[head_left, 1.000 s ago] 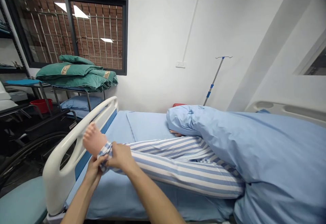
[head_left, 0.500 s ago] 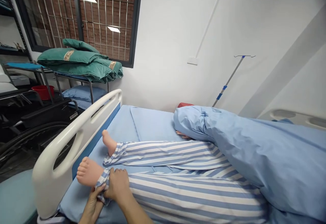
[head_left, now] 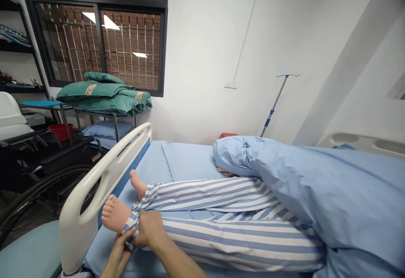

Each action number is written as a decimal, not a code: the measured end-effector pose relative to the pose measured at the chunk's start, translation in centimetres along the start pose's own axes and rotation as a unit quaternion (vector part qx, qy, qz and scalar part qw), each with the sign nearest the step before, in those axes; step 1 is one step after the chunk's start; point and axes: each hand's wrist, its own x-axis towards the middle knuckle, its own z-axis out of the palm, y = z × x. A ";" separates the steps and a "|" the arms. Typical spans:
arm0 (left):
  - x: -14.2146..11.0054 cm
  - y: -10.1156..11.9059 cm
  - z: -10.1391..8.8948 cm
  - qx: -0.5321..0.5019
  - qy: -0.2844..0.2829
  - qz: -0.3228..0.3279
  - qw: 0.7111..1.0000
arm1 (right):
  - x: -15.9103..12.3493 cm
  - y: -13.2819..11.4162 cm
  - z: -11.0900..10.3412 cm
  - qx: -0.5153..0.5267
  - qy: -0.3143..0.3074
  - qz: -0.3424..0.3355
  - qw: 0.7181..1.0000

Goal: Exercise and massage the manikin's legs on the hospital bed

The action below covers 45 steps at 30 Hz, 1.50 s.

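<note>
Striped blue-and-white trousers [head_left: 240, 238] cover two legs lying on the bed. A bare, smooth foot [head_left: 115, 214], like that of a manikin, sticks out of the nearer cuff. Beyond it the other foot [head_left: 138, 184] rests on the sheet. My left hand [head_left: 119, 248] is closed around the near trouser leg at the ankle, from below and the near side. From above, my right hand [head_left: 150, 229] grips the same trouser leg just above the cuff. Cloth and hands hide the ankle and some of the fingers.
A white footboard [head_left: 95, 189] stands left of the feet. A bunched blue quilt [head_left: 300, 185] covers the body to the right, with fingertips [head_left: 225, 171] showing at its edge. Left are a wheelchair [head_left: 69, 153], a teal stool [head_left: 31, 248] and folded green bedding [head_left: 104, 94]. Behind stands an IV pole [head_left: 275, 101].
The near leg has come down from across the far leg towards the near side of the bed, my hands moving with it. The far foot is now uncovered. The camera view has also shifted.
</note>
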 end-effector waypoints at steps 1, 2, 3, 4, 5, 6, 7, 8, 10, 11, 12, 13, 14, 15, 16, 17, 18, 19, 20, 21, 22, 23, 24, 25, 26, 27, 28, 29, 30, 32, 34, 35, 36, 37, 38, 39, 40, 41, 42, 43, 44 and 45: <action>-0.7 1.0 1.2 0.008 -0.007 0.021 1.000 | -0.3 0.0 -1.6 0.008 0.011 -0.006 1.000; -1.5 2.1 2.6 0.018 -0.014 0.045 0.999 | -0.7 0.1 -3.3 0.017 0.025 -0.014 0.999; -2.4 3.4 4.2 0.033 -0.024 0.065 0.997 | -1.0 0.3 -5.3 0.026 0.041 -0.020 0.999; -3.4 4.7 6.0 0.052 -0.040 0.084 0.994 | -1.4 0.5 -7.5 0.037 0.059 -0.029 0.997; -4.5 6.0 7.9 0.079 -0.058 0.105 0.990 | -1.8 0.8 -9.7 0.045 0.078 -0.041 0.995; -5.6 7.4 9.8 0.111 -0.082 0.131 0.982 | -2.3 1.2 -12.0 0.046 0.084 -0.027 0.995; -6.8 8.6 11.8 0.141 -0.106 0.164 0.970 | -2.8 1.6 -14.4 0.050 0.105 -0.018 0.993; -8.0 9.8 13.9 0.168 -0.114 0.202 0.958 | -3.4 2.1 -16.7 0.059 0.122 -0.019 0.991; -10.5 11.6 17.8 0.217 -0.116 0.277 0.929 | -4.7 3.3 -21.1 0.087 0.147 -0.029 0.985; -11.7 12.3 19.7 0.239 -0.105 0.316 0.912 | -5.6 3.9 -23.1 0.102 0.162 -0.038 0.981; -12.8 12.9 21.5 0.264 -0.101 0.358 0.890 | -6.4 4.6 -25.1 0.118 0.178 -0.053 0.976; -14.0 13.3 23.2 0.283 -0.091 0.390 0.871 | -7.3 5.2 -26.9 0.134 0.184 -0.078 0.971; -15.0 13.5 24.7 0.300 -0.094 0.407 0.858 | -8.3 5.8 -28.5 0.152 0.188 -0.100 0.965; -16.0 13.8 26.1 0.312 -0.101 0.422 0.846 | -9.2 6.3 -30.0 0.166 0.191 -0.110 0.961; -17.0 13.9 27.2 0.322 -0.108 0.433 0.835 | -10.0 6.8 -31.3 0.178 0.197 -0.114 0.957; -17.8 14.1 28.2 0.331 -0.112 0.442 0.826 | -10.7 7.2 -32.3 0.187 0.203 -0.118 0.954; -18.4 14.2 29.0 0.340 -0.116 0.447 0.819 | -11.4 7.5 -33.2 0.192 0.211 -0.117 0.951; -18.9 14.3 29.6 0.349 -0.119 0.450 0.814 | -11.9 7.8 -33.8 0.195 0.219 -0.115 0.949; -19.3 14.4 30.0 0.356 -0.121 0.449 0.811 | -12.2 7.9 -34.2 0.196 0.225 -0.113 0.948; -19.4 14.4 30.1 0.361 -0.124 0.447 0.810 | -12.4 8.0 -34.4 0.196 0.228 -0.111 0.947; -19.4 14.5 30.1 0.361 -0.126 0.444 0.810 | -12.4 8.0 -34.4 0.194 0.228 -0.110 0.948; -19.2 14.5 29.9 0.360 -0.127 0.442 0.812 | -12.2 7.9 -34.2 0.192 0.228 -0.111 0.948; -18.9 14.6 29.5 0.356 -0.126 0.440 0.814 | -11.9 7.8 -33.8 0.188 0.225 -0.114 0.949; -18.4 14.6 29.0 0.352 -0.125 0.437 0.818 | -11.4 7.5 -33.2 0.184 0.223 -0.116 0.950; -17.8 14.5 28.4 0.348 -0.124 0.432 0.822 | -10.9 7.3 -32.5 0.178 0.219 -0.117 0.952; -17.2 14.5 27.6 0.344 -0.122 0.425 0.828 | -10.3 7.0 -31.7 0.171 0.216 -0.116 0.954; -16.5 14.4 26.8 0.339 -0.119 0.415 0.836 | -9.6 6.7 -30.7 0.163 0.213 -0.112 0.957; -15.7 14.3 25.8 0.333 -0.118 0.400 0.846 | -8.8 6.3 -29.6 0.153 0.208 -0.105 0.960; -14.9 14.2 24.8 0.326 -0.116 0.384 0.856 | -8.1 5.9 -28.4 0.141 0.202 -0.095 0.965; -13.2 13.7 22.5 0.316 -0.109 0.349 0.875 | -6.5 5.2 -25.8 0.111 0.187 -0.069 0.974; -11.3 13.0 19.8 0.313 -0.107 0.317 0.889 | -4.9 4.5 -22.8 0.081 0.160 -0.049 0.983; -10.3 12.5 18.3 0.311 -0.109 0.300 0.895 | -4.2 4.1 -21.1 0.068 0.142 -0.045 0.986; -9.2 11.8 16.8 0.305 -0.115 0.282 0.902 | -3.5 3.8 -19.4 0.056 0.125 -0.042 0.990; -8.1 11.1 15.2 0.295 -0.114 0.260 0.912 | -2.8 3.5 -17.6 0.044 0.109 -0.041 0.992; -7.0 10.1 13.6 0.279 -0.104 0.237 0.925 | -2.2 3.2 -15.8 0.034 0.095 -0.039 0.994; -5.9 9.1 12.0 0.255 -0.082 0.212 0.940 | -1.7 2.9 -13.9 0.025 0.079 -0.038 0.996; -4.9 7.9 10.4 0.228 -0.062 0.183 0.954 | -1.2 2.7 -12.0 0.018 0.065 -0.039 0.997; -3.9 6.6 8.8 0.197 -0.041 0.149 0.968 | -0.8 2.4 -10.1 0.016 0.052 -0.043 0.998; -2.9 5.2 7.2 0.161 -0.032 0.119 0.979 | -0.4 2.3 -8.2 0.015 0.042 -0.045 0.998; -2.0 3.8 5.6 0.125 -0.028 0.096 0.987 | -0.1 2.1 -6.3 0.013 0.029 -0.044 0.999; -1.1 2.4 4.2 0.096 -0.018 0.073 0.993 | 0.2 2.1 -4.5 0.011 0.021 -0.041 0.999; -0.3 1.0 2.8 0.073 -0.017 0.049 0.996 | 0.4 2.0 -2.8 0.006 0.007 -0.034 0.999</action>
